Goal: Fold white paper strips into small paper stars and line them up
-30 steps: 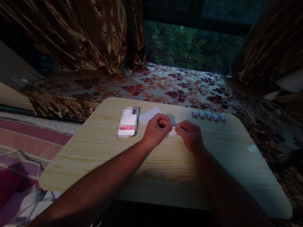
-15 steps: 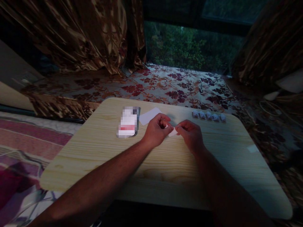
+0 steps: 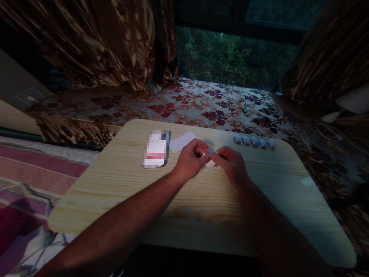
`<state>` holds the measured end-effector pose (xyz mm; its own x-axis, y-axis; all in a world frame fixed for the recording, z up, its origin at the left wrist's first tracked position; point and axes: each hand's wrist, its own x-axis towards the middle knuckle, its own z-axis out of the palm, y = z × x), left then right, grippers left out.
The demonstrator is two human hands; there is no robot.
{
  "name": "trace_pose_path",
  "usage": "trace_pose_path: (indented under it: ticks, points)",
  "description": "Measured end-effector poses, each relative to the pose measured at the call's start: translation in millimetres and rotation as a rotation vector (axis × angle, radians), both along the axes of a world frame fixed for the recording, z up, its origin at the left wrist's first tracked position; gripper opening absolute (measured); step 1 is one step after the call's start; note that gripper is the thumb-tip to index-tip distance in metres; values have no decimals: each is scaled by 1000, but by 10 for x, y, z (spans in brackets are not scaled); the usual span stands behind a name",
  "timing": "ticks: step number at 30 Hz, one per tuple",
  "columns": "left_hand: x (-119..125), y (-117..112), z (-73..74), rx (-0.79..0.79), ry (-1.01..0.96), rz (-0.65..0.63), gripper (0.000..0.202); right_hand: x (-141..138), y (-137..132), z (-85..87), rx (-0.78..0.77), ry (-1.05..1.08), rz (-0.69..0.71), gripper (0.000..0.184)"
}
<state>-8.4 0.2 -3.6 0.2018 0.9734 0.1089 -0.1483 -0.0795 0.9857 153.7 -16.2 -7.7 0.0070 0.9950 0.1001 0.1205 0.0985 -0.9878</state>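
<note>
A small piece of white paper (image 3: 210,163) is pinched between my two hands above the wooden table (image 3: 190,200). My left hand (image 3: 192,158) closes thumb and fingers on its left side. On its right edge, the fingertips of my right hand (image 3: 231,161) press together, close to my left thumb. Much of the paper is hidden behind the fingers, so its folds cannot be made out. Just beyond my left hand lies a flat pale sheet of paper (image 3: 182,141). A row of several small folded paper pieces (image 3: 254,141) sits at the far right of the table.
A blurred-out phone-like object (image 3: 156,149) with a white and red face lies left of the sheet. A pale patch (image 3: 308,181) shows near the table's right edge. Behind the table are a flowered cloth ledge (image 3: 219,104) and brown curtains (image 3: 121,46).
My right hand has shifted slightly left, its fingertips now nearer my left thumb, and less of the held paper shows. My left hand has barely moved.
</note>
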Motion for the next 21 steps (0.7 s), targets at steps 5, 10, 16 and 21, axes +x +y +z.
trace_pose_path:
  ticks: [5, 10, 16, 21]
  points:
    - [-4, 18, -21, -32, -9, 11, 31, 8, -2, -18, 18, -87, 3, 12]
    - [-9, 35, -13, -71, -71, -41, 35, 18, -28, 9, 30, -78, 36, 9]
    - [-22, 32, 16, -64, -101, -73, 34, 23, -39, 33, 44, -72, 45, 8]
    - [-27, 40, -1, -52, -60, -77, 31, 27, -29, 32, 49, -95, 37, 9]
